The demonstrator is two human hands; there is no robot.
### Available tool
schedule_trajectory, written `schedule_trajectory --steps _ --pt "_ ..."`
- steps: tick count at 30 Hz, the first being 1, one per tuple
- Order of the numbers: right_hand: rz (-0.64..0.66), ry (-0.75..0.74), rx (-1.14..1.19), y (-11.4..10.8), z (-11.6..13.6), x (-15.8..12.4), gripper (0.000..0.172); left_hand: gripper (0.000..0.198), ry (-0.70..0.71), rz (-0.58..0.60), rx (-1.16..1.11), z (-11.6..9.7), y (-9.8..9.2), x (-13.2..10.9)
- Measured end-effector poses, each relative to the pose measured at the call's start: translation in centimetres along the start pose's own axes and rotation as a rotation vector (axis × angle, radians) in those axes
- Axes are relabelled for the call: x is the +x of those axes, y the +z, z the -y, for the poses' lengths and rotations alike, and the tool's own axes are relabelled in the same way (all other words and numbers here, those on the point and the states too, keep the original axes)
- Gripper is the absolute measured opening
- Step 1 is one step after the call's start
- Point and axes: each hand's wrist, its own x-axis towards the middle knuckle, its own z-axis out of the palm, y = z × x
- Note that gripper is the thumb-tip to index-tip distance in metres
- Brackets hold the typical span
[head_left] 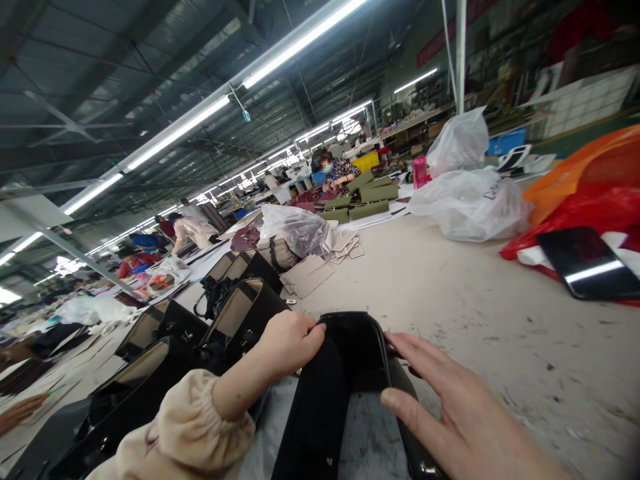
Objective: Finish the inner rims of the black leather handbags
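Observation:
A black handbag [357,327], its mouth open towards me, lies tilted on the worktop in front of me. My left hand [287,343] is closed on the bag's upper left edge, thumb and fingers pinching the black material; the fingertips are partly hidden. My right hand [450,400] rests against the bag's right side, fingers stretched out along the outside and the thumb apart, its tip at the rim. Small metal fittings show low on the bag. Left of my left arm stand several similar black bags [245,313] with beige inner faces.
Beige card pieces [310,275] and a clear plastic bag [295,230] lie beyond. White plastic bags [475,200], a phone [590,263] and a red and orange bag [595,187] are at right. Olive pieces [370,193] lie before a co-worker [343,167]. Another person's hand [23,410] is at far left.

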Motion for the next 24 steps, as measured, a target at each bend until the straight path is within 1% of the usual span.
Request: schedule_trajectory --steps 5,10,14,17,20,24 --pt "-0.02 0.0 0.012 0.2 0.1 0.2 0.051 0.043 -0.024 -0.024 -0.001 -0.3 0.6 0.6" --pt "-0.031 0.01 -0.005 0.2 0.2 0.2 0.051 0.046 0.024 0.005 0.042 0.2 -0.1 0.5" --pt "0.011 0.016 -0.021 0.2 0.4 0.1 0.052 0.046 0.063 -0.027 0.112 0.2 -0.6 0.8" --pt "0.024 0.034 -0.032 0.3 0.3 0.0 0.052 0.044 0.073 -0.043 0.148 -0.1 -0.5 1.3" --pt "0.019 0.03 -0.009 0.6 0.1 0.0 0.052 0.043 0.065 -0.064 0.121 -0.3 -0.1 1.6" --pt "-0.002 0.024 0.0 0.9 0.0 -0.2 0.055 0.043 0.044 -0.092 0.042 -0.3 0.4 1.6"
